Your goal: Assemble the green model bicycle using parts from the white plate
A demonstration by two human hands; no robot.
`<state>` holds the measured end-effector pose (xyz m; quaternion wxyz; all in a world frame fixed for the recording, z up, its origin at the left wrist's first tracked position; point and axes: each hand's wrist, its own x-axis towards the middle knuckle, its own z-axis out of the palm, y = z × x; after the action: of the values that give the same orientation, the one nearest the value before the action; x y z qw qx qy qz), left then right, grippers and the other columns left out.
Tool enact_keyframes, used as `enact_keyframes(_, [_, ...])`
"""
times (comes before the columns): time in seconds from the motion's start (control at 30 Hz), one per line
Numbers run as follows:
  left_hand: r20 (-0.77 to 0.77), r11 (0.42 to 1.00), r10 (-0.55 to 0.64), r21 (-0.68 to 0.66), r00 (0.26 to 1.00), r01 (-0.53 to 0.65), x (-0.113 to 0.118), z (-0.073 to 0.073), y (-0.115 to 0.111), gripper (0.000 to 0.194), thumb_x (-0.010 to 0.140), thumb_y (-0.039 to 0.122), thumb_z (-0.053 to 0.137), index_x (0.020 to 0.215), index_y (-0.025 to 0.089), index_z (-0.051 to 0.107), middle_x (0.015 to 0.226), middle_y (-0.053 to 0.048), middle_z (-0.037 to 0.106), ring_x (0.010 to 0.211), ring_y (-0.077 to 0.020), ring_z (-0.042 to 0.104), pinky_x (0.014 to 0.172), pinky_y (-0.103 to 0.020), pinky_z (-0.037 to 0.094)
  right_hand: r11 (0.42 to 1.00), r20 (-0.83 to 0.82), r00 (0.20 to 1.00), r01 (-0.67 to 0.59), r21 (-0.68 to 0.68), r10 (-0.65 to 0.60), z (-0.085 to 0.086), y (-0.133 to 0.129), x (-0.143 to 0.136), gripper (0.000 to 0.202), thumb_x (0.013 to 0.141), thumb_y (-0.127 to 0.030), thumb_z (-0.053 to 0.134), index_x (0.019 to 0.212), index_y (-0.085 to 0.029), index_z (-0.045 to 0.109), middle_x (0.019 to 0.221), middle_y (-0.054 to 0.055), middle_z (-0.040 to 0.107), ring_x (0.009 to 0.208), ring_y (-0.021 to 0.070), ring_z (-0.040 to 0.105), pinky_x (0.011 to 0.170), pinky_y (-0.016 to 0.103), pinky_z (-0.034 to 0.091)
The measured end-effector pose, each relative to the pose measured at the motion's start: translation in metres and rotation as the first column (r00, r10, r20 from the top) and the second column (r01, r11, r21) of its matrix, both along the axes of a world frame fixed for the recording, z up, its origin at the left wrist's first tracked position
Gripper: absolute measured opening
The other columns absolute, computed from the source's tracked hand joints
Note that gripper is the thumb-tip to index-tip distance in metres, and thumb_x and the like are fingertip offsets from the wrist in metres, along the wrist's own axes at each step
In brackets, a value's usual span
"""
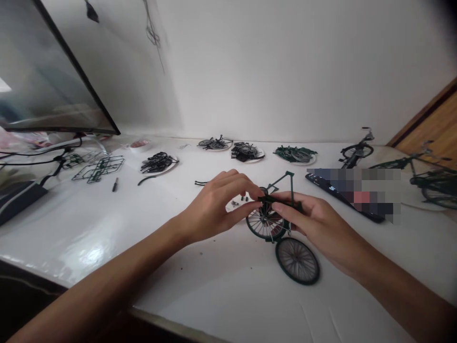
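A dark green model bicycle [292, 183], partly assembled, is held above the white table between my two hands. My left hand [214, 200] pinches a small dark part of it between thumb and fingertips, just above the spoked wheel [264, 225]. From the other side my right hand [310, 212] grips the frame, thumb on top and fingers behind. Fingers hide much of the part where both hands meet. Below them, a loose spoked wheel [297, 261] with a dark green tyre lies flat on the table, close to the held bicycle.
Plates with model bicycle parts [159, 163] stand along the back, including a plate of green parts [295, 154]. At right are a phone [342, 197] and finished-looking model bicycles [357, 150]. Green sprue frames [98, 167], a small dark tool [115, 185] and a monitor [53, 66] are at left.
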<state>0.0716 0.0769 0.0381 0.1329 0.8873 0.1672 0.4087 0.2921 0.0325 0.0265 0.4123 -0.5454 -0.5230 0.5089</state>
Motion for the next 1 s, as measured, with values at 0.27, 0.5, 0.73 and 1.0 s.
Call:
enact_keyframes(0.27, [0.006, 0.998, -0.043, -0.048, 0.999, 0.044, 0.017, -0.018, -0.008, 0.008, 0.094, 0.02, 0.065, 0.101, 0.014, 0.064, 0.094, -0.005, 0.07, 0.086, -0.0156, 0.06, 0.08, -0.032, 0.049, 0.996, 0.131, 0.99, 0.049, 0.07, -0.058, -0.006, 0.002, 0.002, 0.048, 0.082, -0.053, 0.072, 0.121, -0.025, 0.068, 0.098, 0.004, 0.075, 0.079, 0.0155, 0.065, 0.066, 0.027, 0.05])
enact_keyframes(0.5, [-0.026, 0.978, 0.003, -0.209, 1.0, -0.009, 0.017, -0.013, -0.012, 0.006, 0.091, 0.014, 0.068, 0.096, 0.016, 0.065, 0.091, -0.001, 0.071, 0.082, -0.0123, 0.062, 0.083, -0.029, 0.049, 0.999, 0.084, 0.996, 0.024, -0.026, -0.022, -0.004, 0.0, -0.001, 0.047, 0.085, -0.047, 0.071, 0.125, -0.024, 0.066, 0.101, 0.005, 0.075, 0.085, 0.0174, 0.068, 0.067, 0.027, 0.052])
enact_keyframes(0.73, [-0.016, 0.955, -0.111, -0.278, 0.994, 0.102, 0.012, -0.002, -0.013, 0.004, 0.09, 0.014, 0.07, 0.091, 0.016, 0.067, 0.089, -0.001, 0.074, 0.083, -0.0127, 0.065, 0.09, -0.031, 0.046, 0.991, -0.084, 0.996, -0.042, -0.125, 0.031, 0.0, -0.006, 0.001, 0.047, 0.083, -0.041, 0.074, 0.126, -0.023, 0.066, 0.103, 0.006, 0.073, 0.094, 0.0207, 0.067, 0.079, 0.032, 0.055])
enact_keyframes(1.0, [0.013, 0.917, -0.161, -0.369, 0.987, 0.155, 0.009, 0.002, -0.013, 0.006, 0.091, 0.013, 0.068, 0.091, 0.019, 0.071, 0.093, -0.001, 0.075, 0.087, -0.0143, 0.066, 0.096, -0.034, 0.047, 0.968, -0.243, 0.968, -0.115, -0.224, 0.059, 0.004, -0.008, -0.004, 0.032, 0.085, -0.036, 0.075, 0.114, -0.023, 0.072, 0.098, 0.004, 0.073, 0.087, 0.0129, 0.065, 0.069, 0.019, 0.052])
